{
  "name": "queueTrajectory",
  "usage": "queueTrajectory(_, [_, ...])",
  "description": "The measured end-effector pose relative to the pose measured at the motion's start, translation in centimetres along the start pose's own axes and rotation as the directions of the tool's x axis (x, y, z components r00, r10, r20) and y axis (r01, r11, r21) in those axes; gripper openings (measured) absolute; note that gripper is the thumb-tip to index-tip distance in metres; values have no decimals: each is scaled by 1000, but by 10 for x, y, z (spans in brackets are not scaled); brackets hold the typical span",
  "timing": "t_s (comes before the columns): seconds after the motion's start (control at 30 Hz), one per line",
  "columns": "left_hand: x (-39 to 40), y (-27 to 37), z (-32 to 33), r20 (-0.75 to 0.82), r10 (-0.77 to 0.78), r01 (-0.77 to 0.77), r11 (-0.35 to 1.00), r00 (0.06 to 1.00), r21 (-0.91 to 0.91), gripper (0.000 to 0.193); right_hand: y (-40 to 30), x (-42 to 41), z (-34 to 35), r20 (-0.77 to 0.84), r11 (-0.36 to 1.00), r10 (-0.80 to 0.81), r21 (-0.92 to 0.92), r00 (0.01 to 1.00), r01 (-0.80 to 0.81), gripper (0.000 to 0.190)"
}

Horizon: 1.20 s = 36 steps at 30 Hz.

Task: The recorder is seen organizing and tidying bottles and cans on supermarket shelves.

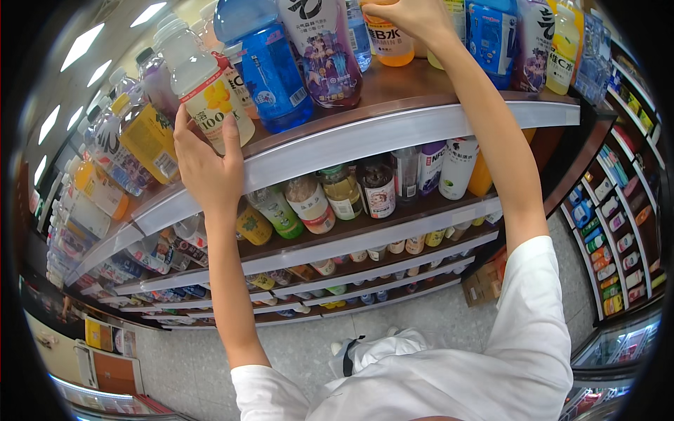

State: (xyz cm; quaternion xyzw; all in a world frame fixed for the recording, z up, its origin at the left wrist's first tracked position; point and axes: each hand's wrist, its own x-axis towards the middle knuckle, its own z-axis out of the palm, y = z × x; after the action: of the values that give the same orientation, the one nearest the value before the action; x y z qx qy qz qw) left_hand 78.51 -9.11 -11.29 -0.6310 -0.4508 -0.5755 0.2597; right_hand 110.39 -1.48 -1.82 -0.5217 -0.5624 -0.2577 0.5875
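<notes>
My left hand (210, 166) rests at the front edge of the top shelf, its fingers and thumb around the lower part of a whitish drink bottle (202, 79) with a cream label. My right hand (403, 18) is raised at the top of the view, with its fingers at an orange vitamin drink bottle (392, 44); the bottle's top is cut off by the frame. Between the hands stand a large blue bottle (271, 73) and a purple grape drink bottle (329, 58). Bare brown shelf board (389, 87) shows in front of the orange bottle.
More bottles, among them one with a yellow label (150, 139), line the shelf at left. Lower shelves hold many drinks, including a dark bottle (376, 189). A cardboard box (479, 287) sits on the floor by the shelf end. Another stocked rack (613, 210) stands at right.
</notes>
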Motion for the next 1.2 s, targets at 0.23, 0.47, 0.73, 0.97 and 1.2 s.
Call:
queueTrajectory(0.23, [-1, -3, 1, -14, 10, -10, 1000, 1000, -26, 61, -12, 1, -27, 229, 943, 116, 279, 967, -179, 72])
queueTrajectory(0.47, [-1, -5, 1, -20, 25, -25, 1000, 999, -2, 61, -21, -6, -28, 213, 965, 118, 206, 970, -162, 72])
queueTrajectory(0.73, [-1, -3, -1, -5, 7, -7, 999, 1000, -33, 60, -17, 1, -22, 303, 928, 98, 317, 948, -198, 73])
queueTrajectory(0.97, [-1, -4, 1, -12, 1, -1, 1000, 1000, -32, 59, -23, -5, -22, 429, 812, 71, 500, 901, -302, 67])
queueTrajectory(1.2, [1, -2, -1, -13, -9, 8, 998, 1000, -61, 56, -16, -3, -21, 462, 736, -23, 608, 887, -298, 57])
